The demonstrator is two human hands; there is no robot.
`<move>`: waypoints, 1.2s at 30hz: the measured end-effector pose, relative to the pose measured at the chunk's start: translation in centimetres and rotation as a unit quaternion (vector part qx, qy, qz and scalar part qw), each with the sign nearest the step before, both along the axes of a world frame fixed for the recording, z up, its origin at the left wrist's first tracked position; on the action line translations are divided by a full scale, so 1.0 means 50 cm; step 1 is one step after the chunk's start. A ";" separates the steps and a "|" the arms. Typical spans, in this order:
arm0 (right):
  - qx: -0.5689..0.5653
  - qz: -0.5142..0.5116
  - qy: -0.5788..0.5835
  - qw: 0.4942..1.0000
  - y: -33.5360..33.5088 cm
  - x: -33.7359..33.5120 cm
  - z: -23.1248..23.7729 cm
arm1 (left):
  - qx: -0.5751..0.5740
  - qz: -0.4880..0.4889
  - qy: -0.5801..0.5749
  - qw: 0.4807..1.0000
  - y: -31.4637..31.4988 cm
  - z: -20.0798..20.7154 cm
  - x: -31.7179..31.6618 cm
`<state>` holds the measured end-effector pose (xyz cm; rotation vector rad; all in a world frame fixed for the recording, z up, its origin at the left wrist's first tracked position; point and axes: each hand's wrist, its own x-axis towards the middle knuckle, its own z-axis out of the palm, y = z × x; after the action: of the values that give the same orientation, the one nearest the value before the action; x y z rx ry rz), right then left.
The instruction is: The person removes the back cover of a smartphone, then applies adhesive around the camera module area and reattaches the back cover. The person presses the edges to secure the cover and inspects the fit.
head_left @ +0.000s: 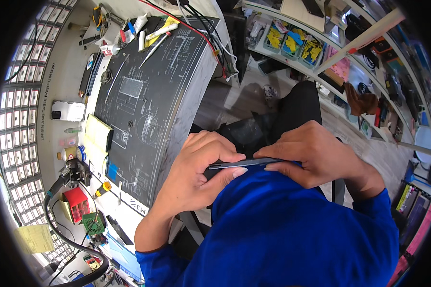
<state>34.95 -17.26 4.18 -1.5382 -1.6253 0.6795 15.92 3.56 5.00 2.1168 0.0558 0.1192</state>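
Above my lap, both hands grip a thin dark smartphone (244, 163), which I see almost edge-on, so its faces are mostly hidden. My left hand (203, 165) is closed on its left end, thumb on the near side and fingers on the far side. On the right end my right hand (311, 153) pinches it between thumb and fingers. The phone lies nearly level, just in front of my blue shirt and off to the right of the workbench.
A dark printed work mat (143, 91) covers the bench at left. On it lie a white-handled tool (155, 48) and a yellow notepad (98, 138). A pale phone (68, 111) rests behind. Small drawers (21, 115) line the wall; shelves with bins (292, 45) stand at far right.
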 end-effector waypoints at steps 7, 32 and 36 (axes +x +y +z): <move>-0.038 -0.004 0.058 0.998 0.025 0.018 0.009 | -0.031 0.048 0.054 0.997 -0.001 0.024 0.022; -0.112 -0.106 0.450 0.880 0.064 0.026 -0.034 | -0.170 0.119 0.187 0.960 0.032 0.032 0.020; -0.111 -0.109 0.479 0.864 0.081 0.014 -0.050 | -0.144 0.099 0.276 0.945 0.035 0.039 0.041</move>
<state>35.67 -13.19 1.66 -1.1758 -0.6241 1.2700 17.95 5.31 6.93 1.7890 0.5858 -0.3483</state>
